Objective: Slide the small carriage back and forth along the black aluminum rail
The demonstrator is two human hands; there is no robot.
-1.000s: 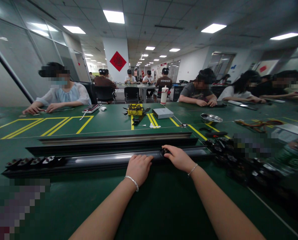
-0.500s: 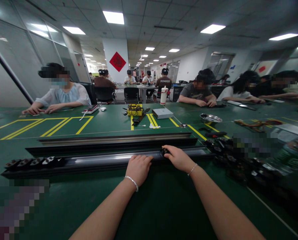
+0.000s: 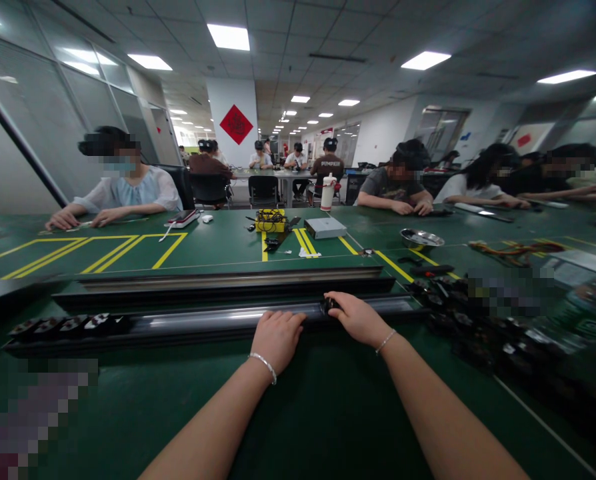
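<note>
The block [image 3: 327, 307], small and black, sits on the long rail [image 3: 193, 320], right of its middle; the right hand [image 3: 354, 316] has it clamped between thumb and fingers; the left hand [image 3: 279, 337] lies over the rail just beside, its fingers close together, though I cannot tell whether its hidden thumb grips underneath. The step in hand looks like placing or adjusting the block on the rail while the left hand steadies it; the next move, I judge, calls for keeping the rail still and the pinch firm and level, so that the block does not tip.

A row of similar parts [image 3: 68, 325] sits at the rail's left end; two more rails lie just behind; a heap of black parts [image 3: 508, 340] spreads to the right on the green table [image 3: 308, 413].

Against half a second ago, both hands and the block hold the same places; the clear change is a blurred dark shape [image 3: 8, 297] now at the left edge, too smeared to name.
</note>
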